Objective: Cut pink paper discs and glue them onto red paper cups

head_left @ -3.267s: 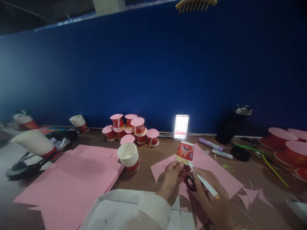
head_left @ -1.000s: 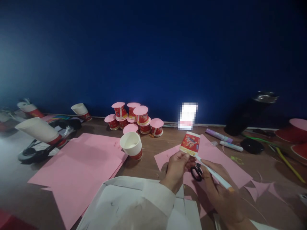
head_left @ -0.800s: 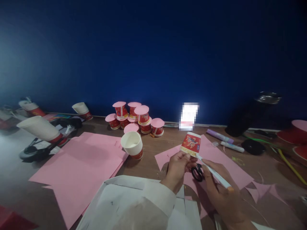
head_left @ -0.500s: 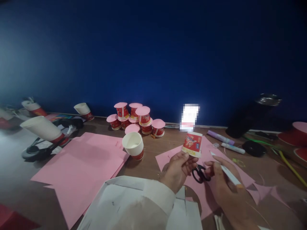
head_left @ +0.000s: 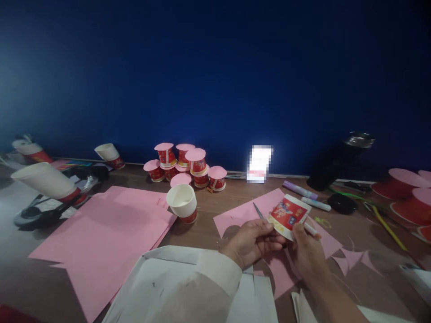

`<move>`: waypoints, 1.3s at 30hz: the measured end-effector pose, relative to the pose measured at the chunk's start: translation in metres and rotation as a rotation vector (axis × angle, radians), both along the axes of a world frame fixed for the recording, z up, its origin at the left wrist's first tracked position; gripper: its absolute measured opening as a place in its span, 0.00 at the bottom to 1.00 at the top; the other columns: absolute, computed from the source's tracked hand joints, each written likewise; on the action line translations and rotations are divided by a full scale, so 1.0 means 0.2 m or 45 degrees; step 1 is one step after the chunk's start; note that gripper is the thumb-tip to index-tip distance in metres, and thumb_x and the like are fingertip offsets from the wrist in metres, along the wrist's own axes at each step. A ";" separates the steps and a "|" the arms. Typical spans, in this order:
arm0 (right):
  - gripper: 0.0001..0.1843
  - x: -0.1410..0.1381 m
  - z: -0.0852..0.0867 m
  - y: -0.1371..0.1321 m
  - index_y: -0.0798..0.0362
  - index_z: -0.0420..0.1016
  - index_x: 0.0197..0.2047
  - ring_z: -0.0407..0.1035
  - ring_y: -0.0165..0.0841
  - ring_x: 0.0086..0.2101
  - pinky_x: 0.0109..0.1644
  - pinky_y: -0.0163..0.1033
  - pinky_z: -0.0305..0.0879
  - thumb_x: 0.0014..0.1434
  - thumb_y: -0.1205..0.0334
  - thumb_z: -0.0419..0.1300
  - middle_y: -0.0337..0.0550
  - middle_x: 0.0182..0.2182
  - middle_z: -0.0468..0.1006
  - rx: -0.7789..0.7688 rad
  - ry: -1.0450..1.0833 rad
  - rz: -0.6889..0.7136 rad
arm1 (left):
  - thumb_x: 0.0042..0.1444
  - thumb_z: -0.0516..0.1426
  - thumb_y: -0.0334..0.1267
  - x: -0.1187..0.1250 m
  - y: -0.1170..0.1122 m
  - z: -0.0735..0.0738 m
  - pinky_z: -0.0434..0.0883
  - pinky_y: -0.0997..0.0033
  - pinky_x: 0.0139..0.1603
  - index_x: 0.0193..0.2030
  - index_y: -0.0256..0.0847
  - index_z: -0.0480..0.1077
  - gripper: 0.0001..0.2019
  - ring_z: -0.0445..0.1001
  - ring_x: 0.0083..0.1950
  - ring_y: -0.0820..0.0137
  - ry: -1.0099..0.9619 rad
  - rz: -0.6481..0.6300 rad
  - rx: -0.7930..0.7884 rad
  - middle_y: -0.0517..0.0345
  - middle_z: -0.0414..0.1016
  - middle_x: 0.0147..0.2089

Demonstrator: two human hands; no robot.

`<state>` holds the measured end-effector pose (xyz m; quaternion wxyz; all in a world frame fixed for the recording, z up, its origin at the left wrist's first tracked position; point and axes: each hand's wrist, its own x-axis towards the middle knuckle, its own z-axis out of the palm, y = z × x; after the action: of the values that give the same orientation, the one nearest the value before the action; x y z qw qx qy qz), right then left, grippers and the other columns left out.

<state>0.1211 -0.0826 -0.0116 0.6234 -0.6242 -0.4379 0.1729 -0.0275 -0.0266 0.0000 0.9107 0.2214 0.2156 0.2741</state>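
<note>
A short cut-down red paper cup [head_left: 286,214] with a printed picture and a pale rim is held tilted over the pink paper. My left hand [head_left: 251,242] grips its lower left edge, fingers beneath. The thumb of my right hand [head_left: 309,255] presses on the cup's lower right side; its other fingers are mostly hidden. That same hand keeps a white marker [head_left: 313,231], whose orange-brown end sticks out to the right. Scissors [head_left: 258,211] lie on the pink paper [head_left: 235,214], mostly covered by my hands and the cup, with a blade showing.
Several red cups with pink paper discs [head_left: 195,155] are stacked at the back. Left of centre are a white cup [head_left: 182,202] and pink sheets [head_left: 107,229]. A purple marker [head_left: 299,189], a black bottle [head_left: 333,161], and a bright blurred screen [head_left: 259,163] stand or lie behind my hands.
The cup has moved right and down and tilted. My right hand, apart from it before, now touches it with the marker still held. The view has shifted slightly right.
</note>
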 end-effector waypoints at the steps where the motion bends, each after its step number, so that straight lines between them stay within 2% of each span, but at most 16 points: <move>1: 0.24 0.00 0.01 0.00 0.52 0.75 0.40 0.73 0.38 0.27 0.30 0.41 0.71 0.63 0.36 0.61 0.43 0.28 0.80 -0.028 0.008 -0.022 | 0.48 0.74 0.42 0.01 0.00 0.00 0.76 0.76 0.39 0.39 0.30 0.81 0.18 0.81 0.34 0.69 0.010 0.005 0.022 0.46 0.82 0.33; 5: 0.32 0.00 0.04 0.01 0.52 0.75 0.42 0.75 0.41 0.33 0.36 0.44 0.72 0.56 0.29 0.62 0.47 0.34 0.81 -0.180 0.092 -0.153 | 0.37 0.78 0.47 0.05 -0.03 -0.03 0.75 0.73 0.44 0.42 0.31 0.82 0.28 0.80 0.35 0.71 0.084 -0.046 0.165 0.47 0.83 0.37; 8: 0.36 -0.02 0.04 0.01 0.52 0.75 0.45 0.76 0.43 0.39 0.42 0.46 0.73 0.52 0.27 0.63 0.48 0.41 0.82 -0.253 0.146 -0.199 | 0.31 0.79 0.49 0.08 -0.03 -0.05 0.73 0.71 0.43 0.40 0.30 0.82 0.31 0.78 0.33 0.71 0.135 -0.016 0.196 0.49 0.82 0.34; 12: 0.37 -0.02 0.02 0.01 0.50 0.74 0.53 0.75 0.43 0.45 0.48 0.47 0.73 0.54 0.28 0.63 0.47 0.48 0.81 -0.249 0.249 -0.195 | 0.32 0.78 0.55 0.07 -0.02 -0.06 0.71 0.72 0.35 0.37 0.31 0.81 0.31 0.78 0.31 0.70 0.177 0.025 0.209 0.46 0.82 0.33; 14: 0.38 -0.02 0.00 0.01 0.48 0.72 0.58 0.75 0.42 0.48 0.50 0.47 0.73 0.55 0.30 0.65 0.48 0.54 0.79 -0.185 0.287 -0.257 | 0.35 0.77 0.55 0.06 -0.02 -0.06 0.68 0.73 0.31 0.38 0.32 0.80 0.31 0.77 0.30 0.71 0.177 0.051 0.219 0.45 0.83 0.35; 16: 0.37 -0.02 -0.02 0.00 0.47 0.70 0.61 0.76 0.40 0.47 0.50 0.47 0.74 0.58 0.33 0.64 0.48 0.57 0.77 -0.115 0.253 -0.333 | 0.36 0.76 0.55 0.06 -0.02 -0.06 0.68 0.74 0.31 0.39 0.32 0.80 0.30 0.77 0.31 0.71 0.164 0.122 0.226 0.45 0.83 0.36; 18: 0.32 -0.03 -0.03 -0.03 0.48 0.70 0.62 0.77 0.38 0.42 0.47 0.48 0.75 0.63 0.37 0.62 0.49 0.54 0.79 -0.052 0.118 -0.337 | 0.37 0.76 0.55 0.07 -0.01 -0.06 0.69 0.73 0.34 0.39 0.32 0.80 0.30 0.78 0.32 0.71 0.162 0.227 0.233 0.46 0.83 0.36; 22: 0.21 -0.05 -0.03 -0.08 0.52 0.74 0.58 0.77 0.38 0.39 0.44 0.47 0.75 0.70 0.48 0.57 0.51 0.46 0.81 0.064 -0.298 -0.229 | 0.35 0.77 0.56 0.10 -0.01 -0.08 0.70 0.72 0.37 0.40 0.32 0.81 0.32 0.76 0.31 0.72 0.206 0.341 0.233 0.48 0.82 0.33; 25: 0.15 -0.08 -0.02 -0.11 0.49 0.77 0.57 0.77 0.39 0.41 0.44 0.45 0.76 0.69 0.59 0.59 0.49 0.44 0.82 0.226 -0.602 -0.067 | 0.37 0.76 0.56 0.11 0.00 -0.09 0.71 0.70 0.42 0.38 0.32 0.81 0.29 0.76 0.33 0.72 0.203 0.390 0.275 0.51 0.81 0.33; 27: 0.15 -0.09 0.00 -0.11 0.48 0.78 0.56 0.78 0.39 0.43 0.44 0.45 0.77 0.67 0.66 0.60 0.47 0.44 0.82 0.368 -0.748 0.063 | 0.38 0.76 0.56 0.11 0.00 -0.08 0.71 0.69 0.42 0.34 0.33 0.81 0.27 0.74 0.31 0.73 0.192 0.408 0.308 0.54 0.78 0.29; 30: 0.18 -0.11 0.02 -0.10 0.48 0.78 0.56 0.78 0.39 0.43 0.43 0.45 0.78 0.65 0.71 0.61 0.47 0.44 0.82 0.451 -0.829 0.149 | 0.39 0.75 0.55 0.11 0.00 -0.08 0.69 0.70 0.38 0.29 0.34 0.79 0.25 0.70 0.27 0.74 0.201 0.411 0.321 0.59 0.73 0.25; 35: 0.17 -0.10 0.00 -0.09 0.50 0.77 0.57 0.78 0.38 0.43 0.44 0.44 0.78 0.67 0.71 0.60 0.48 0.45 0.81 0.371 -0.852 0.167 | 0.41 0.73 0.51 0.11 0.01 -0.12 0.64 0.72 0.32 0.30 0.34 0.79 0.21 0.68 0.26 0.75 0.249 0.443 0.328 0.59 0.74 0.26; 39: 0.15 -0.09 -0.01 -0.09 0.51 0.77 0.55 0.78 0.37 0.43 0.45 0.43 0.78 0.67 0.71 0.59 0.48 0.44 0.82 0.386 -0.875 0.218 | 0.45 0.71 0.50 0.12 0.01 -0.14 0.62 0.72 0.31 0.30 0.34 0.79 0.18 0.66 0.25 0.75 0.300 0.453 0.373 0.58 0.75 0.25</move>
<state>0.1023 -0.1012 -0.0127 0.5087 -0.5077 -0.6926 -0.0617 -0.0038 -0.0244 -0.0286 0.7748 0.3402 0.3138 0.4307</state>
